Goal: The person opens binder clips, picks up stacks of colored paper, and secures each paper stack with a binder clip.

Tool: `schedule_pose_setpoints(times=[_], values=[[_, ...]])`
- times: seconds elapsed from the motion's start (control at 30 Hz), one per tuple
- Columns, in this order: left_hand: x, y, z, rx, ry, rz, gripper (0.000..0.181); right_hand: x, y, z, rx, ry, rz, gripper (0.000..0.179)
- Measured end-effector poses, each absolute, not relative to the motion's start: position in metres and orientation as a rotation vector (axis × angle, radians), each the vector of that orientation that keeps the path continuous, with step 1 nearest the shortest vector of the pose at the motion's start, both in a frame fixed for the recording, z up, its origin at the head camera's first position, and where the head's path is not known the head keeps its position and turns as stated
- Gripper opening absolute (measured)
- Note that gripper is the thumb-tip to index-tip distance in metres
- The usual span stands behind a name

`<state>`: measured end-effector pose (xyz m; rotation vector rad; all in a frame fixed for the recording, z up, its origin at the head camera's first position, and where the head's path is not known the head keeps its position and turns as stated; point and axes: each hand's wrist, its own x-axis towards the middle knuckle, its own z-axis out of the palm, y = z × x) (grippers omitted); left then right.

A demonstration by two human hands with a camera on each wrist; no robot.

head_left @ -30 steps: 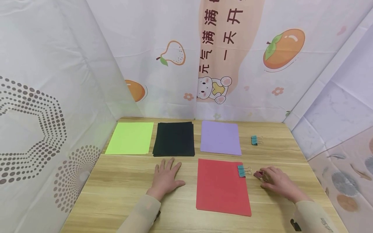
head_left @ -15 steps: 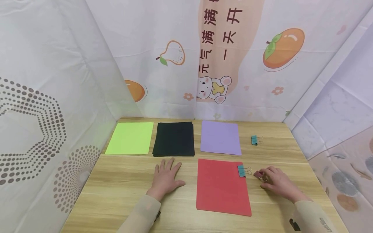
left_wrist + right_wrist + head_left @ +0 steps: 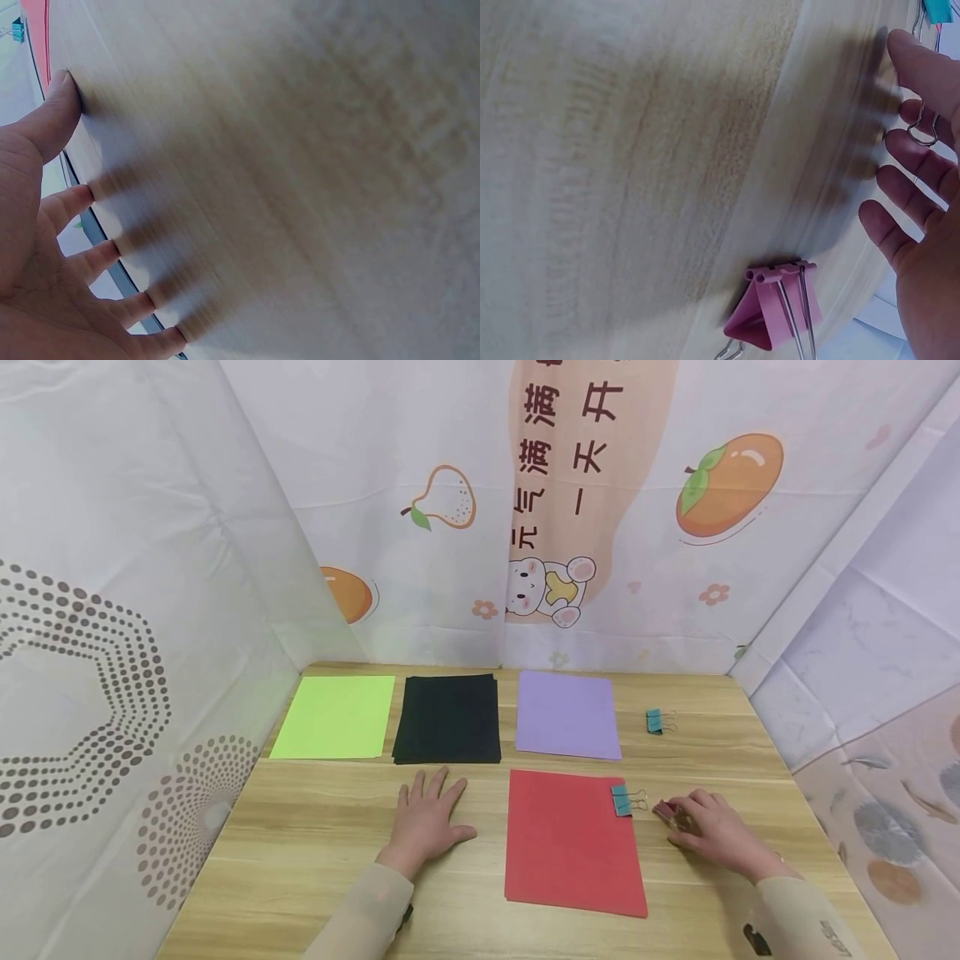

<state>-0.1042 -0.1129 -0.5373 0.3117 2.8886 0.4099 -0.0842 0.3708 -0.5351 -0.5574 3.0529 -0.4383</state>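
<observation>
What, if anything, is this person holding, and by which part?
The left hand rests spread on the table, holding nothing. The right hand is around the wire handles of a dark red clip; whether it grips them cannot be told.

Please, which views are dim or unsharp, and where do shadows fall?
Head view: bright, mostly sharp. Left wrist view: dimmer; soft shadows run from the fingers of the left hand across the table, whose grain blurs. Right wrist view: also dim; shadows beside the right hand, table grain soft, pink binder clip clearer.
</observation>
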Motion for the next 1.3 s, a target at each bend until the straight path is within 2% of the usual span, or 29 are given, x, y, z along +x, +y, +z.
schedule_pose_setpoints(times=[1.3], values=[[-0.1038, -0.1133, -0.5396, 0.313, 2.888, 0.401, 0.082, -0.0838, 0.3663, -0.538, -0.533, 3.067, -0.47, 0.043]])
